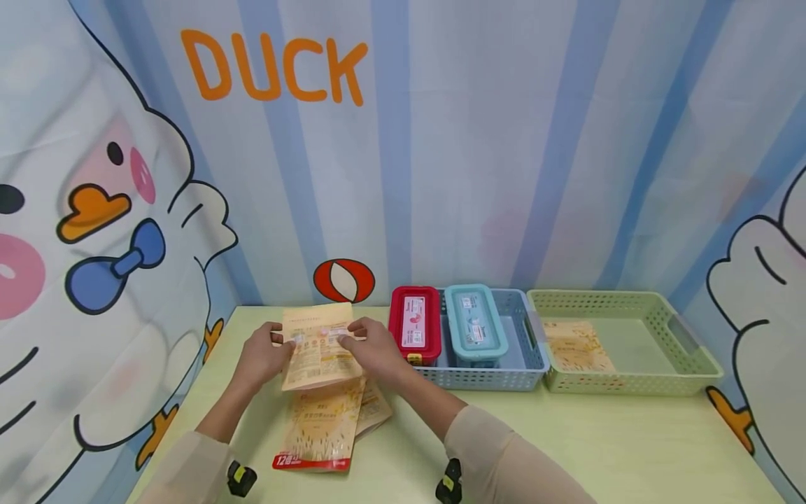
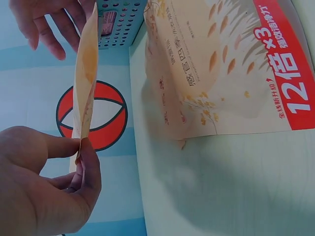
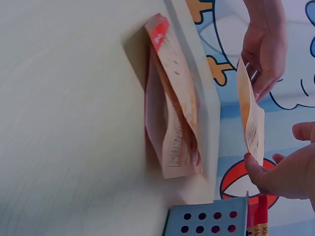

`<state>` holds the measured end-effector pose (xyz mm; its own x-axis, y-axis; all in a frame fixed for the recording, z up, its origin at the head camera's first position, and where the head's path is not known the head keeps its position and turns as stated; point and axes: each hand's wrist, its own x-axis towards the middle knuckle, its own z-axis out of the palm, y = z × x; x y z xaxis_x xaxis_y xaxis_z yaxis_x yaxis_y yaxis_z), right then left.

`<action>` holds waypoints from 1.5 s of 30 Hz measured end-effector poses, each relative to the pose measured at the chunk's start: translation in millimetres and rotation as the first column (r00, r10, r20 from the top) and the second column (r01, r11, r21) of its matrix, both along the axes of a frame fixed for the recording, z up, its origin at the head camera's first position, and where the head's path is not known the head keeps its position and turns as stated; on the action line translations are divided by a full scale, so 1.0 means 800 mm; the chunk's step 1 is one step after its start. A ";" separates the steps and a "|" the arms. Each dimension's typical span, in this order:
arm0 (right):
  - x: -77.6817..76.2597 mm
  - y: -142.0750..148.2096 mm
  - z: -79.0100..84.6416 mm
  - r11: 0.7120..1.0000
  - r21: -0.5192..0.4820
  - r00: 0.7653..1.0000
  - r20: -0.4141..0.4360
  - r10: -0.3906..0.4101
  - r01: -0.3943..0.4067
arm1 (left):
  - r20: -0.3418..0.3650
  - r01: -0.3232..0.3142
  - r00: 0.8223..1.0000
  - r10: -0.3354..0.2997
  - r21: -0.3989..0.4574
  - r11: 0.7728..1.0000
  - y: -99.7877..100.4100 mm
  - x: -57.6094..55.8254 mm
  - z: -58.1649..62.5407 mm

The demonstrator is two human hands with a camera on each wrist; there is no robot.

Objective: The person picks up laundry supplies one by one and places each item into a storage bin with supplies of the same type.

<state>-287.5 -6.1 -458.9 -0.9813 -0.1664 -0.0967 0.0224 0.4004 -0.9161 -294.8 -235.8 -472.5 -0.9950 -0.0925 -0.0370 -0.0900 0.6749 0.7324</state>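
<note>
In the head view a flat beige paper pouch [image 1: 320, 353], printed with small text, is held up at the left of the table. My left hand [image 1: 266, 353] pinches its left edge between thumb and fingers. My right hand [image 1: 378, 344] is at the opposite edge, thumb tip touching the pouch and the other fingers stretched and spread. Beneath lies a larger beige pouch [image 1: 323, 427] with a red strip along its near end; the left wrist view shows its wheat pattern. Another beige pouch [image 1: 376, 407] is partly hidden under it.
Right of the hands stands a blue basket [image 1: 485, 379] holding a red-lidded box [image 1: 433, 327] and a teal-lidded box [image 1: 475, 325]. Beside it, a green basket [image 1: 655, 383] contains a similar beige pouch [image 1: 576, 346]. A printed curtain [image 1: 466, 154] hangs behind the table.
</note>
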 end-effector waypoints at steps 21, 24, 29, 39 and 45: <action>-0.003 0.034 0.038 1.000 -0.019 0.997 -0.077 -0.011 0.009 | -0.078 0.032 0.997 -0.021 0.148 0.988 0.024 -0.002 0.013; -0.004 0.040 0.040 1.000 -0.012 0.996 -0.092 -0.009 0.007 | -0.083 0.043 0.996 -0.030 0.165 0.985 0.027 -0.001 0.017; -0.004 0.048 0.046 0.999 -0.039 0.993 -0.115 -0.003 -0.001 | -0.113 0.045 0.993 -0.025 0.170 0.984 0.036 -0.002 0.028; 0.003 0.064 0.067 1.000 -0.012 0.987 -0.160 -0.017 0.015 | -0.150 0.097 0.987 -0.064 0.223 0.970 0.053 0.000 0.046; 0.003 0.072 0.072 0.999 -0.018 0.979 -0.203 -0.034 0.031 | -0.175 0.104 0.983 -0.058 0.271 0.957 0.066 -0.006 0.052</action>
